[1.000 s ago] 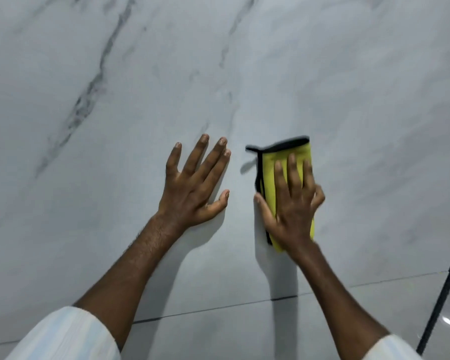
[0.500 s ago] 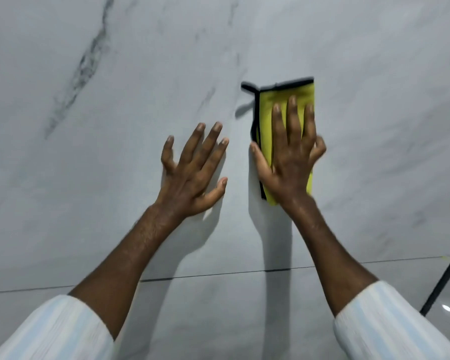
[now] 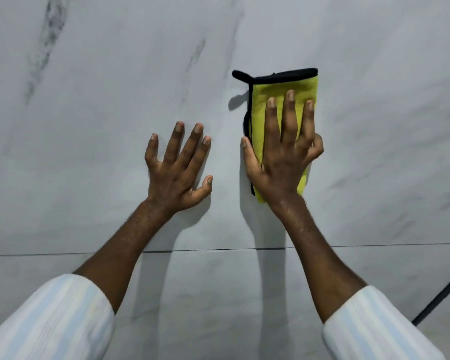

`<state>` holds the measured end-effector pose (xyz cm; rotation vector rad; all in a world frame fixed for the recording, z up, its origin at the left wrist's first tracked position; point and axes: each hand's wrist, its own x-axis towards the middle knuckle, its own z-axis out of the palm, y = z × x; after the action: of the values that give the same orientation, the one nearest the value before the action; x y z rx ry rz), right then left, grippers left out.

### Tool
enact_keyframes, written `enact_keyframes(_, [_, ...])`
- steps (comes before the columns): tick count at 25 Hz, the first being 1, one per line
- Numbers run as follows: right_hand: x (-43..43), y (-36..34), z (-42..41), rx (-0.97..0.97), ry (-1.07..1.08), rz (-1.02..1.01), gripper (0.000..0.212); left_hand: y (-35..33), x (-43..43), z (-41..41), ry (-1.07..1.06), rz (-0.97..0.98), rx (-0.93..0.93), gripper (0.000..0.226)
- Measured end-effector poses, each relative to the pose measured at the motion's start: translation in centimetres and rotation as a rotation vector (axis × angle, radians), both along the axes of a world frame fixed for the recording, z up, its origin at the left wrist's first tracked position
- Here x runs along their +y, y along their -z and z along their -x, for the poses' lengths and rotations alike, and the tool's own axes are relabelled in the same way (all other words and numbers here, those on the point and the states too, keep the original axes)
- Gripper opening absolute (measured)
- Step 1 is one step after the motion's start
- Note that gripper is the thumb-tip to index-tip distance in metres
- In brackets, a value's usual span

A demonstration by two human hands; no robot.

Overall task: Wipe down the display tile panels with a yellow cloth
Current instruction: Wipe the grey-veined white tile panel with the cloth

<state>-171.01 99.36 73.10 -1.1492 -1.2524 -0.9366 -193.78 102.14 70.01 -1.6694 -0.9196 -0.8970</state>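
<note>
A large grey-white marble tile panel (image 3: 89, 152) with dark veins fills the view. A folded yellow cloth (image 3: 260, 105) with black edging lies flat against it, right of centre. My right hand (image 3: 283, 162) presses on the cloth with fingers spread upward and the thumb on the panel beside the cloth's left edge. The lower part of the cloth is hidden under the palm. My left hand (image 3: 179, 170) rests flat on the bare panel to the left of the cloth, fingers apart, holding nothing.
A thin dark joint line (image 3: 37, 255) runs horizontally below the hands, with a second tile panel (image 3: 218, 307) under it. A dark slanted edge (image 3: 439, 300) cuts the lower right corner. White striped sleeves cover both forearms at the bottom.
My right hand has slid the cloth upward along the panel over the last second. My left hand stays flat on the panel beside it.
</note>
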Motion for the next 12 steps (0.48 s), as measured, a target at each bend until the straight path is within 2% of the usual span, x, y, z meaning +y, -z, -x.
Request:
enact_keyframes(2, [0.6,4.2,0.0,-0.053,-0.016,0.001,0.067,-0.4,-0.4,-0.4,-0.008,-0.004,0.020,0.077])
enact_keyframes(5, [-1.2,16.5,0.9,-0.132,-0.011,0.192,0.080,-1.0,-2.1,0.6,0.037,0.078,0.059,0.074])
enact_keyframes(7, [-1.8,21.9,1.9,-0.192,0.037,0.265,0.085,-2.4,-2.9,2.8,-0.006,0.026,0.052,0.071])
enact_keyframes(9, [-1.5,21.1,2.5,-0.131,-0.028,0.268,0.082,-4.3,-2.6,5.2,-0.052,-0.025,0.032,0.065])
enact_keyframes(12, [-1.2,12.5,4.8,-0.070,-0.071,0.177,0.076,-4.8,-0.9,6.7,-0.056,-0.062,0.077,0.062])
